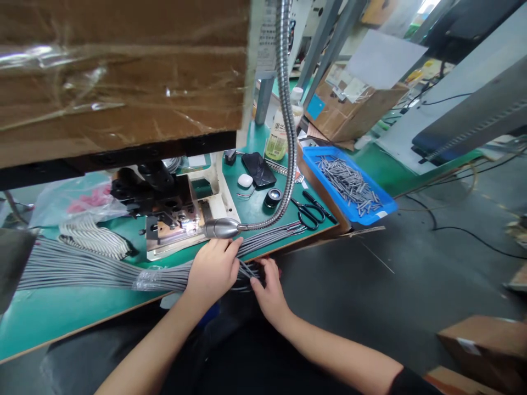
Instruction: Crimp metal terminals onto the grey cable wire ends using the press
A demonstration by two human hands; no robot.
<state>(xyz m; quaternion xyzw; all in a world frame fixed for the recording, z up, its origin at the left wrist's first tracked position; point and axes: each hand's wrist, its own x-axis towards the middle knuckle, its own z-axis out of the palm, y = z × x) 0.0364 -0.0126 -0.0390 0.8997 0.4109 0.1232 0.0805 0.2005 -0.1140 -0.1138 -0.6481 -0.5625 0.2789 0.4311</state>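
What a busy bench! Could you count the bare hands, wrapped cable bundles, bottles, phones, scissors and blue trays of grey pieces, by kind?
Bare left hand and bare right hand: 2
Grey cable bundle bound with clear plastic wrap: 1
White-capped clear plastic bottle: 1
Flat black rectangular phone: 1
Black-handled scissors: 1
Blue plastic tray of slim grey pieces: 1
Total: 7

On the green bench (82,312): cables (88,266) at lower left, phone (259,170) near frame centre, scissors (309,214) right of it.

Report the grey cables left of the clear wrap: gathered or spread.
Spread: the grey cables fan wider from the clear wrap toward the picture's left.
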